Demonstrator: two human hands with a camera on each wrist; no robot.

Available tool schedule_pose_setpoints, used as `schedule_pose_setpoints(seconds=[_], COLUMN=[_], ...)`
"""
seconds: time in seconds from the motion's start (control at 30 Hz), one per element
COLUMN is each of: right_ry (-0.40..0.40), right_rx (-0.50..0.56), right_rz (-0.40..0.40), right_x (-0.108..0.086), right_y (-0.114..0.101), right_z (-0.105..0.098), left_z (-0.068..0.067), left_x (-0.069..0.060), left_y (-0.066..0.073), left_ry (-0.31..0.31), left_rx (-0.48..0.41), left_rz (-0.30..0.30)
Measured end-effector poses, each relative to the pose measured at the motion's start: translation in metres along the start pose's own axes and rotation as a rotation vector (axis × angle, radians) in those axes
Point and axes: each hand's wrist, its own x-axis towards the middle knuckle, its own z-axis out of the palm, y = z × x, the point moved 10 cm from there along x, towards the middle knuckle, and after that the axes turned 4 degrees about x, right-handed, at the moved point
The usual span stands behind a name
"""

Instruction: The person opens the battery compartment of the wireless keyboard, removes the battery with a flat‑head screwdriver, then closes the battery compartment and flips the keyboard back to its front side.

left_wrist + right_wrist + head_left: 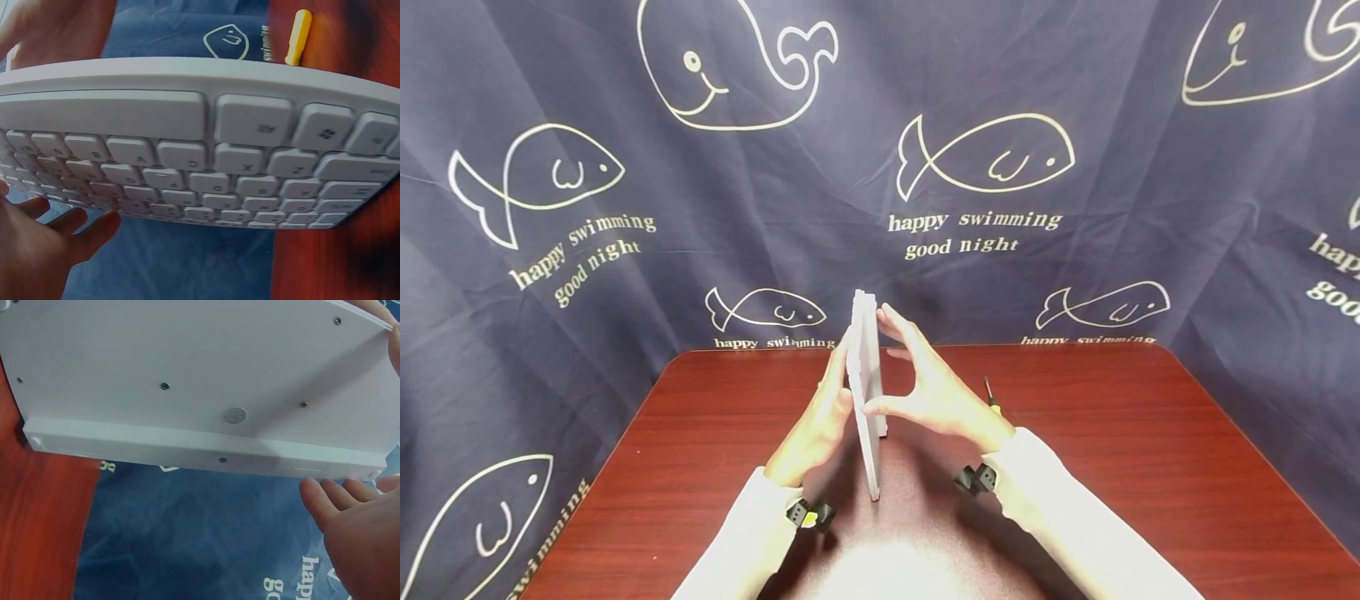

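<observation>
A white computer keyboard (867,367) is held on its short end, with its long sides running up and down. Its keys (244,159) face my left hand (820,417), whose fingers reach the far long edge in the left wrist view. The left thumb lies near the close edge in the head view. On the back, where screws and a round mark show, my right hand (936,383) spans the keyboard, thumb at the near edge and fingertips by the thick ridge (206,450). The lower end is at the tabletop; its exact contact is hard to tell.
A small screwdriver (992,398) with a yellow handle lies on the red-brown wooden table (1112,450), right of the keyboard. A dark blue cloth (865,167) with fish drawings and lettering hangs behind the table and along its sides.
</observation>
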Motion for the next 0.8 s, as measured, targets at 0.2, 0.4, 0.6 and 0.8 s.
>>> schedule_pose_setpoints(seconds=[0.2, 0.4, 0.6, 0.8], right_ry=[-0.003, -0.04, -0.056, -0.06], right_rx=[-0.028, -0.051, -0.12, -0.195], right_rz=[-0.026, -0.033, -0.081, -0.129], right_x=[0.006, 0.009, 0.006, -0.003], right_y=[-0.009, -0.02, -0.029, -0.035], right_z=[-0.009, -0.016, -0.024, -0.035], left_z=[0.007, 0.021, 0.04, 0.057], left_x=[-0.004, -0.014, -0.028, -0.042], left_y=[0.016, -0.008, -0.044, -0.063], left_ry=[-0.041, -0.084, -0.191, -0.34], left_rx=[-0.038, -0.069, 0.033, 0.085], left_rz=[-0.058, -0.121, -0.184, -0.266])
